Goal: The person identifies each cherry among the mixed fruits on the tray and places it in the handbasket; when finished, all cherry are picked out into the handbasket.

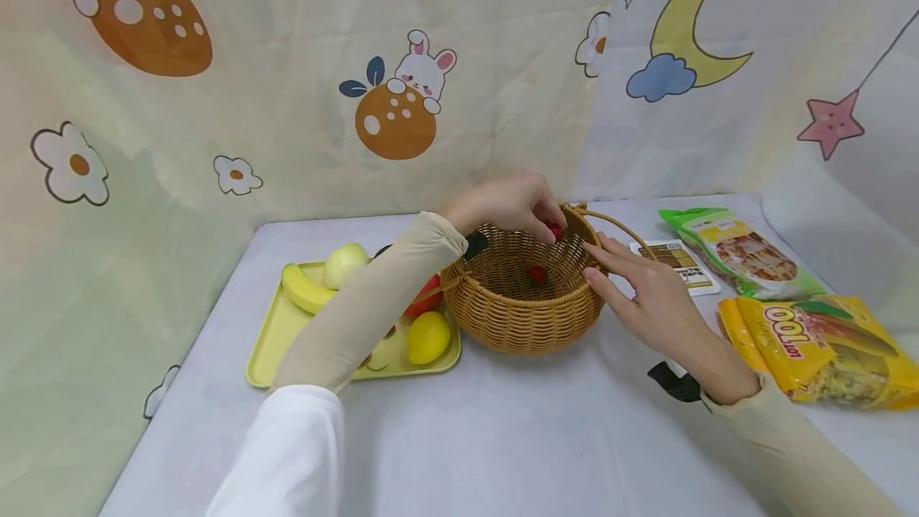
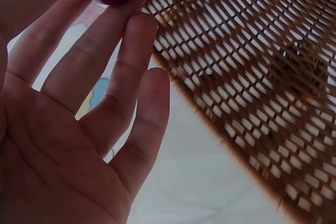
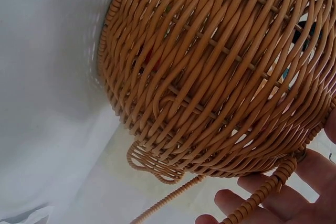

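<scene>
- Left of centre in the frame, a yellow tray (image 1: 267, 357) lies on the white-covered desk (image 1: 502, 437); it carries a banana (image 1: 305, 290), a pale round fruit (image 1: 346, 263) and a lemon (image 1: 428, 337), plus a red item partly hidden by the forearm.
- At the centre, the left hand (image 1: 506, 202) reaches over the opening of a wicker basket (image 1: 527, 325) and pinches a small red fruit (image 1: 554, 232) in its fingertips.
- The basket stands just beside the tray, with a second red fruit (image 1: 537, 274) lying inside.
- Right of centre, the right hand (image 1: 649, 294) has its fingers stretched out, tips touching the basket's right rim near the handle (image 1: 619, 223).
- Toward the right edge lie a brown-and-white card (image 1: 685, 266), a green packet (image 1: 752, 255) and, lower, a yellow packet (image 1: 840, 353).
</scene>
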The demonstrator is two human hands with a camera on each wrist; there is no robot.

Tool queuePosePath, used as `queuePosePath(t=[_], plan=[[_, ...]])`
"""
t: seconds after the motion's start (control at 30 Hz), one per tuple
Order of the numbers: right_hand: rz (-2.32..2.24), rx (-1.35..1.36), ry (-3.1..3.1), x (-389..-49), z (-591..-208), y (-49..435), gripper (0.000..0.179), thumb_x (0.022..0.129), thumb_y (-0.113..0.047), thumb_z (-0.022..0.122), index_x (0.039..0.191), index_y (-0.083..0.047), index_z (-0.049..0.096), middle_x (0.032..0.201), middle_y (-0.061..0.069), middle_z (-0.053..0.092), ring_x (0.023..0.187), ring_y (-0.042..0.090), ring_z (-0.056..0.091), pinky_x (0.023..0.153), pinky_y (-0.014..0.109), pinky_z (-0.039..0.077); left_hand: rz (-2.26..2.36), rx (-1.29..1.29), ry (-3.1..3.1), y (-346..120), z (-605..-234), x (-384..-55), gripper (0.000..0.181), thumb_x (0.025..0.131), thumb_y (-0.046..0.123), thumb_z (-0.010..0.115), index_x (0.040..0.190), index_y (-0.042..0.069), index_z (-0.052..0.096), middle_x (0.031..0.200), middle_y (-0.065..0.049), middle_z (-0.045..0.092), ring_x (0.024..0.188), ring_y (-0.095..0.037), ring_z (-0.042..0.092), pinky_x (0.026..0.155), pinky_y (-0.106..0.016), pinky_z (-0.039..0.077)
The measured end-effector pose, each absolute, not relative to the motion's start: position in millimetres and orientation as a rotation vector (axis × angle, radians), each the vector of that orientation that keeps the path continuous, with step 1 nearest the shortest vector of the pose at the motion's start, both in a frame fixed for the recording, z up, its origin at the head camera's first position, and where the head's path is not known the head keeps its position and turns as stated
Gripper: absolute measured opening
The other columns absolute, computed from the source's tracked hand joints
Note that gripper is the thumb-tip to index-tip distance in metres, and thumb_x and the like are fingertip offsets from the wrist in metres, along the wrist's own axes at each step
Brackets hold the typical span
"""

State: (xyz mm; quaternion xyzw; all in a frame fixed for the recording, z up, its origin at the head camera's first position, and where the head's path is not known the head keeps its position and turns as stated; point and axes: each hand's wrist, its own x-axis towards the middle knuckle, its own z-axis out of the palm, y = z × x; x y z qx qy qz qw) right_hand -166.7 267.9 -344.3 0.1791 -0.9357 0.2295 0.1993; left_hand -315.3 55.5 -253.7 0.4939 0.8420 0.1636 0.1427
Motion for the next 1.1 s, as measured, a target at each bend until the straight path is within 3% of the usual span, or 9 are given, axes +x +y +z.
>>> queuePosePath(t=[0.27, 0.8, 1.1], plan=[[0.652, 0.514, -2.614, -166.4, -345.1, 266.3, 0.047, 0.105, -0.035, 0.059, 0.146, -0.012, 0.059, 0.153, 0.02, 0.052, 0.127, 0.049, 0.059, 0.096, 0.063, 0.051, 0.449, 1.366, 2.357, 60.8, -273.1, -318.3, 0.032, 0.095, 0.019, 0.075, 0.125, 0.008, 0.075, 0.12, -0.004, 0.077, 0.11, -0.011, 0.072, 0.093, -0.022, 0.055], [0.644, 0.492, -2.622, -165.7, -344.1, 266.8, 0.048, 0.105, -0.036, 0.058, 0.146, -0.012, 0.059, 0.153, 0.02, 0.052, 0.123, 0.05, 0.061, 0.093, 0.063, 0.052, 0.423, 1.359, 2.401, 61.1, -278.2, -316.3, 0.031, 0.091, 0.022, 0.079, 0.121, 0.012, 0.078, 0.113, 0.0, 0.079, 0.103, -0.007, 0.072, 0.087, -0.02, 0.055], [0.649, 0.491, -2.62, -166.3, -343.6, 266.9, 0.048, 0.105, -0.037, 0.058, 0.146, -0.012, 0.059, 0.152, 0.02, 0.052, 0.127, 0.051, 0.058, 0.099, 0.065, 0.049, 0.437, 1.297, 2.427, 61.3, -278.6, -317.2, 0.036, 0.091, 0.023, 0.08, 0.125, 0.013, 0.076, 0.117, -0.001, 0.078, 0.107, -0.009, 0.073, 0.09, -0.021, 0.056]])
